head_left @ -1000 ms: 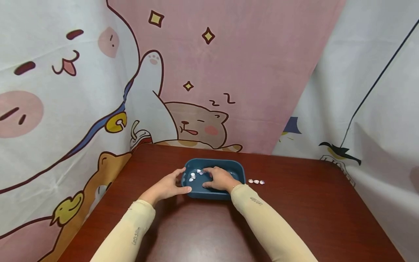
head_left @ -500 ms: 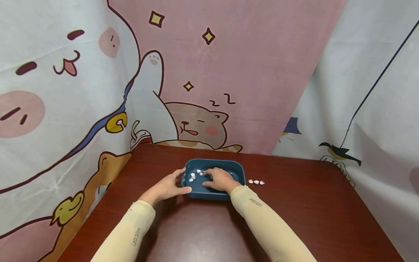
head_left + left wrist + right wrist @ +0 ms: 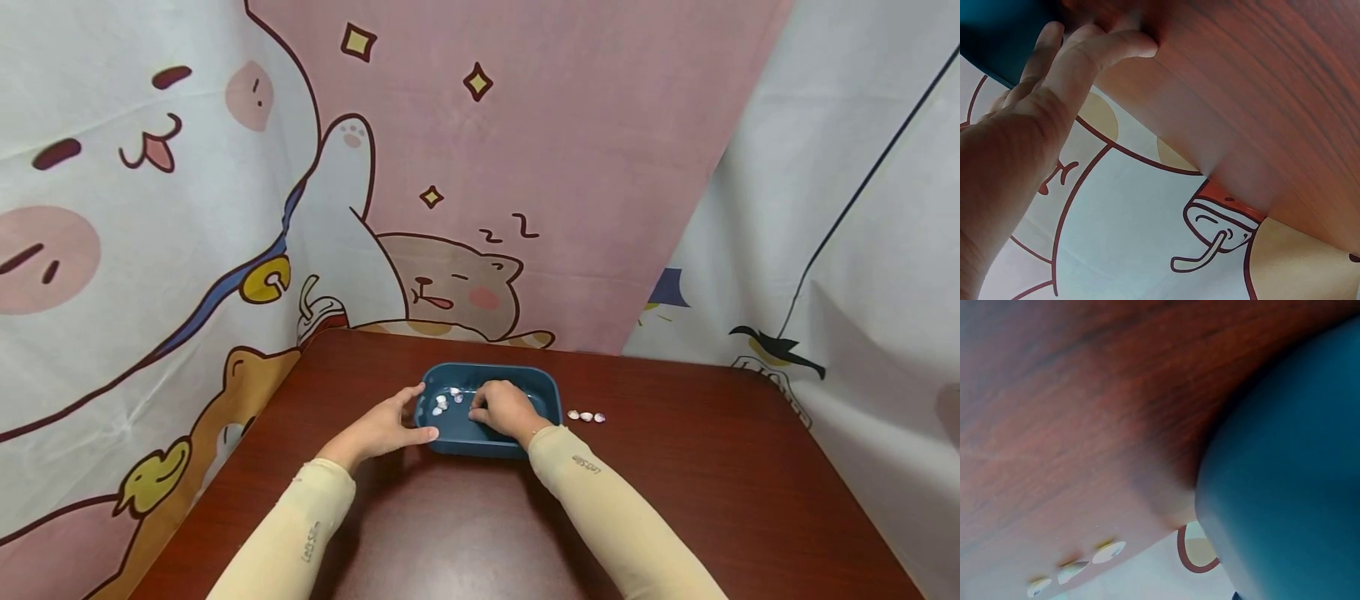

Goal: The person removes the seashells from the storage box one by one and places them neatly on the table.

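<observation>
A dark blue plastic tray (image 3: 495, 447) stands on the table, with several small whitish-purple shells (image 3: 441, 403) in its left part. My left hand (image 3: 384, 429) rests at the tray's left end, thumb at the front rim and fingers spread along the outside. In the left wrist view its fingers (image 3: 1069, 65) reach the blue wall, fairly straight. Inside the tray, my right hand (image 3: 506, 408) has thumb and fingertips drawn together close over the floor, pinching a shell that the fingers hide. The right wrist view shows only the tray's outer wall (image 3: 1291, 469), not the hand.
Three more shells (image 3: 587, 417) lie in a row on the brown wooden table (image 3: 705, 467), right of the tray. A cartoon-printed cloth (image 3: 585, 208) hangs behind and around the table.
My right hand's fingers have drawn back slightly from the shells and closed together with the thumb. Fewer shells show beside its fingertips. The left hand stays in place.
</observation>
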`<action>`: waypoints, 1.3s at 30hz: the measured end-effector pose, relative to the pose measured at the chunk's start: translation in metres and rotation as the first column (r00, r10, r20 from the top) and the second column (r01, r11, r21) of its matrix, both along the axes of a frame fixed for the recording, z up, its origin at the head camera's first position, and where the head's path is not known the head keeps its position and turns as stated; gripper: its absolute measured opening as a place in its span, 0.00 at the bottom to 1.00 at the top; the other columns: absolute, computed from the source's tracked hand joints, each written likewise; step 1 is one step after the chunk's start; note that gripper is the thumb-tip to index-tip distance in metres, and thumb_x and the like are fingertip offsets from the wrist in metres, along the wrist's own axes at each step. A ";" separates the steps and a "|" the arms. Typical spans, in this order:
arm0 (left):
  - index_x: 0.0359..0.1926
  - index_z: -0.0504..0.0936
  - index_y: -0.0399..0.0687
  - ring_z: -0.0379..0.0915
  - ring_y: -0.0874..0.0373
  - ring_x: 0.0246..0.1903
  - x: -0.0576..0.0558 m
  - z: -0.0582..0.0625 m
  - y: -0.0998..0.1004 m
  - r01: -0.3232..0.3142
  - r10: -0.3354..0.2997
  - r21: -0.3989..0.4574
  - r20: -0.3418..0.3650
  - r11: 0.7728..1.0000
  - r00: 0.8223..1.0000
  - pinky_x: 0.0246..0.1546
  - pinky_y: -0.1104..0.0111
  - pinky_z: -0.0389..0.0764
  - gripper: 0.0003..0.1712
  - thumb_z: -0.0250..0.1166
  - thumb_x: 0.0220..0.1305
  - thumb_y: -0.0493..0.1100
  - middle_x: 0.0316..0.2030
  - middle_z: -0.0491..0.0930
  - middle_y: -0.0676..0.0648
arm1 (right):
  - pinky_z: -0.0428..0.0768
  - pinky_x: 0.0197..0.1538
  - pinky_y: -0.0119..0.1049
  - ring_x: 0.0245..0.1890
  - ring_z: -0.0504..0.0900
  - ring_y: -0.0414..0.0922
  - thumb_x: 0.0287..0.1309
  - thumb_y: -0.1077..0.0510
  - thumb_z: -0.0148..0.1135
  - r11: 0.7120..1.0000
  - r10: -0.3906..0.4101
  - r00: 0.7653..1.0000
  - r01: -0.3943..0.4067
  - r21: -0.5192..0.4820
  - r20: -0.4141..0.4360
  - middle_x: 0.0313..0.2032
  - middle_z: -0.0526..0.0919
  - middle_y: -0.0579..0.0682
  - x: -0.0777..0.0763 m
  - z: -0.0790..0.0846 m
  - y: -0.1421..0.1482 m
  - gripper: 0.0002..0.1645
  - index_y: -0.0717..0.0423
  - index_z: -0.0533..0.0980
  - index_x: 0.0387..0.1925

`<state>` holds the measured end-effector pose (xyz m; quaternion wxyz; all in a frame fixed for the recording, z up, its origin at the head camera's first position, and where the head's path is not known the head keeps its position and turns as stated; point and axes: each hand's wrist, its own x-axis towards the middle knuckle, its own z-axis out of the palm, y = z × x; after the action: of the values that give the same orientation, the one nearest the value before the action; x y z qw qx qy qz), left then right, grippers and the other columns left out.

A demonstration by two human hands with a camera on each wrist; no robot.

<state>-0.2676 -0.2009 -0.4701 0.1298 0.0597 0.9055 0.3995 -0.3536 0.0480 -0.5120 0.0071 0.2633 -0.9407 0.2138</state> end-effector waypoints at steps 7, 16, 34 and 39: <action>0.85 0.56 0.51 0.76 0.35 0.70 0.001 0.002 0.000 -0.001 0.001 0.004 -0.002 1.000 1.000 0.70 0.39 0.76 0.58 0.78 0.64 0.59 0.74 0.72 0.31 | 0.86 0.61 0.49 0.48 0.89 0.47 0.66 0.50 0.76 0.999 -0.039 0.996 0.040 -0.012 0.083 0.48 0.92 0.52 0.003 0.005 -0.001 0.17 0.54 0.88 0.52; 0.85 0.56 0.52 0.75 0.35 0.70 0.002 0.003 0.000 -0.004 0.004 0.004 -0.004 1.000 1.000 0.70 0.39 0.76 0.58 0.78 0.64 0.59 0.74 0.72 0.31 | 0.88 0.57 0.48 0.46 0.90 0.45 0.67 0.50 0.75 0.999 -0.028 0.995 0.030 -0.017 0.099 0.46 0.93 0.52 0.001 0.004 0.002 0.17 0.55 0.90 0.51; 0.85 0.56 0.51 0.75 0.35 0.70 0.003 0.001 0.001 -0.003 0.002 -0.006 -0.006 1.000 1.000 0.69 0.39 0.76 0.57 0.77 0.65 0.58 0.74 0.72 0.32 | 0.87 0.61 0.48 0.51 0.91 0.47 0.69 0.55 0.73 0.996 0.052 0.999 -0.052 0.067 0.009 0.49 0.94 0.51 0.006 0.007 0.000 0.13 0.53 0.90 0.52; 0.85 0.57 0.51 0.75 0.34 0.70 0.004 0.002 0.002 -0.003 0.003 -0.013 -0.010 1.000 1.000 0.69 0.39 0.77 0.57 0.78 0.65 0.57 0.74 0.72 0.32 | 0.87 0.62 0.48 0.53 0.92 0.47 0.69 0.55 0.72 0.993 0.085 0.996 -0.085 0.085 0.005 0.49 0.94 0.50 0.005 0.006 0.001 0.12 0.53 0.91 0.51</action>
<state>-0.2639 -0.1989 -0.4678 0.1249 0.0596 0.9088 0.3936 -0.3482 0.0486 -0.5057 -0.0138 0.3032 -0.9368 0.1740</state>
